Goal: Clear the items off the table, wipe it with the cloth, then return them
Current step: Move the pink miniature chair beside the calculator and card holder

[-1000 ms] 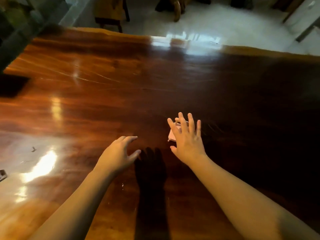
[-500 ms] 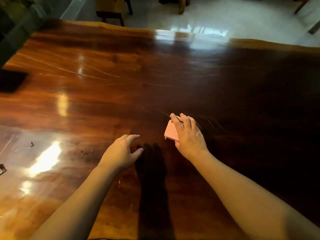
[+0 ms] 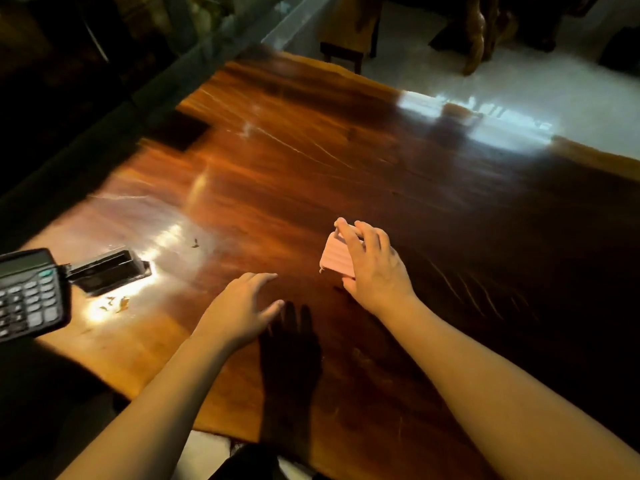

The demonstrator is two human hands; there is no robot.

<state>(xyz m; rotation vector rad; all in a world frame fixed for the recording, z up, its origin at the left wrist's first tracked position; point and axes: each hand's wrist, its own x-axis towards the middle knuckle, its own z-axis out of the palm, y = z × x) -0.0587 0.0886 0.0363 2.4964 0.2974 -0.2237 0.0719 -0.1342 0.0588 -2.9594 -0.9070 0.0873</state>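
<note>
A small folded pink cloth [image 3: 335, 255] is held in my right hand [image 3: 374, 268], lifted a little above the glossy dark wooden table [image 3: 346, 174], near its middle. My left hand [image 3: 242, 306] hovers open, palm down, just left of it with nothing in it. A black calculator [image 3: 29, 292] lies at the table's near left corner, partly over the edge. A black stapler-like object [image 3: 109, 271] sits beside it to the right.
Small brown scraps [image 3: 116, 303] lie on the table near the stapler-like object. The table's left edge meets a dark ledge. A wooden chair [image 3: 349, 29] and a pale tiled floor [image 3: 519, 88] lie beyond the far edge.
My right hand closed its fingers on the pink cloth and raised it. The camera swung left, bringing the calculator and black object into view. My left hand stayed in place.
</note>
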